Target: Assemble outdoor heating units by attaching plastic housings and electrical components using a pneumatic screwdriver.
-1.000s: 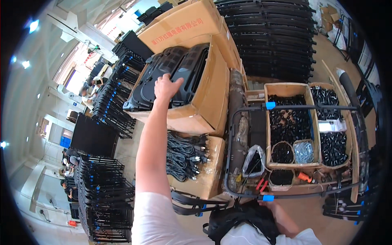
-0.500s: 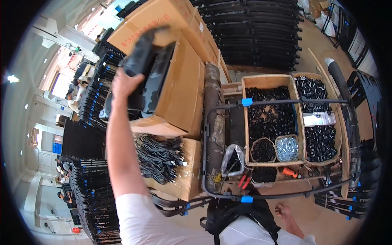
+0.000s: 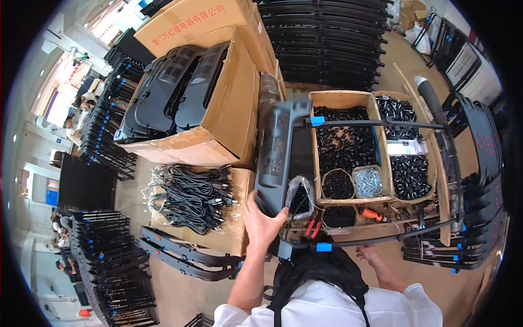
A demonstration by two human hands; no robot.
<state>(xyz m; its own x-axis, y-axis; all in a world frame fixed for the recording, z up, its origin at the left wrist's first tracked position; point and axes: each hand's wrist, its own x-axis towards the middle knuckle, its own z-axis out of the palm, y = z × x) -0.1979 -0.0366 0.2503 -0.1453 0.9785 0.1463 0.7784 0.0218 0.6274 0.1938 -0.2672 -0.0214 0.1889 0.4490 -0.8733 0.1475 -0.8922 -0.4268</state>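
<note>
My left hand (image 3: 263,222) grips the near end of a long black plastic cover (image 3: 273,158), thumb on one side and fingers on the other. The cover has slots and a bracket-like far end, and lies along the left end of a black tubular frame (image 3: 381,124) with blue clips (image 3: 323,247). My right hand (image 3: 369,254) is low beside the frame's near rail, holding nothing that I can see, its fingers loosely apart. More black plastic covers (image 3: 174,82) stand in an open cardboard box (image 3: 231,103) at the far left.
Bundled black cables (image 3: 193,196) lie on a carton left of my left hand. Wooden bins (image 3: 385,163) hold black fittings and silver screws (image 3: 368,182). Red-handled pliers (image 3: 312,229) and an orange tool (image 3: 372,214) lie near the bench edge. Stacked black frames (image 3: 321,43) stand behind.
My left hand has brought a black cover from the cardboard box, rightward and nearer, to the left end of the frame. My right hand has moved up slightly toward the near rail.
</note>
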